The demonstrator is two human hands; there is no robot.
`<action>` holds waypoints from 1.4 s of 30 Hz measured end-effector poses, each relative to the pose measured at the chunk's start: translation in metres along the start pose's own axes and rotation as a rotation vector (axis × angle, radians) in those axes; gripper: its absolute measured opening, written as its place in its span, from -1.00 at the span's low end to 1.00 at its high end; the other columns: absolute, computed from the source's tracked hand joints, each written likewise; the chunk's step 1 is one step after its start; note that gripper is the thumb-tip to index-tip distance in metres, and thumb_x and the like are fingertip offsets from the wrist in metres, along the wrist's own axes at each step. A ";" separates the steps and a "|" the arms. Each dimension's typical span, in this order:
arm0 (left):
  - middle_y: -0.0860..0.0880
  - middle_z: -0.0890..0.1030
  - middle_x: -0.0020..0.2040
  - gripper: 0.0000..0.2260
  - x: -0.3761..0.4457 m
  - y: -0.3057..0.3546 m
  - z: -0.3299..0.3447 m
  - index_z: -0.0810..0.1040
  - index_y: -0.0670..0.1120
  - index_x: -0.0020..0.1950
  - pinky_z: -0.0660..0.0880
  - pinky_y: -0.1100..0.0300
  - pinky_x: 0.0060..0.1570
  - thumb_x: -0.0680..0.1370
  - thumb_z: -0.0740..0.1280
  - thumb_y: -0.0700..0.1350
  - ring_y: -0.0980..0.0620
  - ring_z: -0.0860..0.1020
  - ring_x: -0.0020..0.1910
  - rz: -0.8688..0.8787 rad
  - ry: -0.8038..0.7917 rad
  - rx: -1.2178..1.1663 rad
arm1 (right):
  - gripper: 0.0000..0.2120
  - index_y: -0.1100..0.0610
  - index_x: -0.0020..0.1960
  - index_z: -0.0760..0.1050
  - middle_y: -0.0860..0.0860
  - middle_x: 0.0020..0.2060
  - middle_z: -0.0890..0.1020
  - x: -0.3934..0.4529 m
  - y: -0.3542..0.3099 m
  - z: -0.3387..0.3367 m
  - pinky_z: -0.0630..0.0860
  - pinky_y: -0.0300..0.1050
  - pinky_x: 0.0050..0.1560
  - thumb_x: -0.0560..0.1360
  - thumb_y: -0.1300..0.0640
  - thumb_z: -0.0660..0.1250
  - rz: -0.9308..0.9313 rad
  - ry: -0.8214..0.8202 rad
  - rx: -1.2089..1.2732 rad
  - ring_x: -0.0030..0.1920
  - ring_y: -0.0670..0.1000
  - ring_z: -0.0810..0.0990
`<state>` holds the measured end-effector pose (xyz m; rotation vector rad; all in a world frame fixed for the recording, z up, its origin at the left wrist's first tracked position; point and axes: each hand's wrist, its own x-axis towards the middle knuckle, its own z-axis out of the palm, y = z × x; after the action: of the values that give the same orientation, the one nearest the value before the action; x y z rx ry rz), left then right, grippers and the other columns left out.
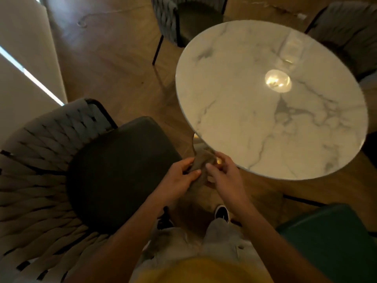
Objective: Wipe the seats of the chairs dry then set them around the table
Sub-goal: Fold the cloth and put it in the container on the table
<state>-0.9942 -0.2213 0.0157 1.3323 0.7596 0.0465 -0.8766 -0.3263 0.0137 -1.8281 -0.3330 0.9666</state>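
Both hands pinch cloth (201, 167) beside table (271, 99) edge.

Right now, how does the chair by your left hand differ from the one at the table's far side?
The near chair stands pulled away from the marble table, its dark seat fully visible; the far chair sits close to the table's edge, seat partly hidden. Both have woven grey backs and dark seats.

- The room is dim and warm-toned; the whole picture is soft, with slight motion blur.
- A round lamp glare (278, 81) shines off the glossy tabletop (234, 123).
- Bright daylight strips (34, 80) burn white at the left edge.
- The near chair seat (114, 172) is almost black, its detail lost.
- Wide-angle bending stretches the edges; the hands and the cloth (202, 166) they hold are smeared.
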 end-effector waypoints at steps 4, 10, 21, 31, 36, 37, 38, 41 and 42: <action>0.07 0.62 0.12 -0.74 0.023 0.039 0.046 0.53 0.11 0.25 0.57 0.08 0.14 0.63 0.24 -0.16 0.13 0.61 0.10 0.022 -0.073 0.091 | -0.47 -0.10 0.37 0.34 -0.09 0.07 0.50 0.006 -0.021 -0.062 0.55 -0.29 -0.09 0.45 -0.15 0.39 -0.059 0.048 -0.165 0.03 -0.12 0.52; -0.02 0.63 0.11 -0.74 0.064 0.081 0.125 0.53 -0.03 0.28 0.60 0.17 0.05 0.62 0.25 -0.21 0.07 0.63 0.05 0.039 -0.168 0.182 | -0.79 0.13 -0.02 0.55 0.04 -0.12 0.61 0.028 -0.040 -0.165 0.54 -0.15 -0.09 0.42 0.07 0.47 -0.112 -0.008 -0.128 -0.11 -0.03 0.58; -0.20 0.59 0.16 -0.60 0.133 0.116 0.215 0.52 -0.10 0.28 0.62 -0.02 -0.07 0.46 0.45 -0.16 -0.19 0.64 0.03 -0.179 -0.150 -0.090 | -0.82 0.24 -0.05 0.60 0.11 -0.19 0.64 0.070 -0.043 -0.291 0.59 -0.10 -0.01 0.47 0.11 0.42 0.046 -0.055 0.050 -0.13 0.00 0.61; -0.14 0.43 0.23 -0.61 0.213 0.130 0.228 0.44 -0.05 0.32 0.64 0.10 -0.20 0.54 0.34 -0.34 -0.13 0.58 0.04 -0.165 0.116 -0.299 | -0.70 0.02 0.15 0.47 0.13 -0.05 0.61 0.132 -0.047 -0.313 0.64 -0.05 -0.17 0.46 0.10 0.45 0.147 0.164 0.201 -0.06 0.10 0.64; -0.19 0.55 0.10 -0.70 0.280 0.154 0.214 0.44 0.05 0.23 0.62 0.11 -0.22 0.58 0.31 -0.27 -0.08 0.63 -0.06 -0.032 0.114 -0.147 | -0.74 -0.03 0.07 0.38 0.22 -0.14 0.59 0.180 -0.065 -0.318 0.61 -0.07 -0.26 0.55 0.32 0.27 0.086 0.177 0.229 -0.18 0.12 0.61; -0.18 0.57 0.06 -0.72 0.295 0.161 0.210 0.45 0.06 0.21 0.62 0.11 -0.21 0.59 0.31 -0.27 -0.06 0.63 -0.08 -0.011 0.097 -0.118 | -0.76 0.01 -0.02 0.41 0.21 -0.19 0.57 0.192 -0.071 -0.318 0.59 -0.09 -0.29 0.55 0.35 0.23 0.065 0.187 0.215 -0.22 0.11 0.58; -0.16 0.58 0.02 -0.73 0.310 0.170 0.206 0.46 0.06 0.19 0.62 0.10 -0.20 0.59 0.31 -0.27 -0.04 0.63 -0.10 0.003 0.075 -0.091 | -0.75 0.05 -0.10 0.44 0.19 -0.22 0.56 0.204 -0.077 -0.318 0.58 -0.08 -0.30 0.55 0.39 0.19 0.048 0.193 0.214 -0.23 0.10 0.56; -0.13 0.57 -0.03 -0.71 0.355 0.194 0.192 0.54 0.09 0.06 0.63 -0.03 -0.05 0.55 0.34 -0.31 -0.07 0.62 -0.09 0.026 0.001 -0.013 | -0.73 0.12 -0.17 0.57 0.11 -0.17 0.63 0.242 -0.094 -0.314 0.61 -0.04 -0.20 0.55 0.39 0.20 0.047 0.225 0.256 -0.21 0.02 0.61; -0.11 0.57 -0.03 -0.69 0.370 0.202 0.186 0.56 0.11 0.00 0.62 -0.07 0.00 0.53 0.35 -0.33 -0.08 0.61 -0.07 0.035 -0.017 0.015 | -0.78 0.12 -0.12 0.60 0.10 -0.13 0.64 0.255 -0.100 -0.313 0.62 -0.05 -0.16 0.55 0.36 0.25 0.050 0.230 0.258 -0.18 0.01 0.62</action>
<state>-0.5379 -0.1604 0.0272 1.3585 0.7234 0.0580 -0.4617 -0.3276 0.0378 -1.6941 -0.0187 0.7834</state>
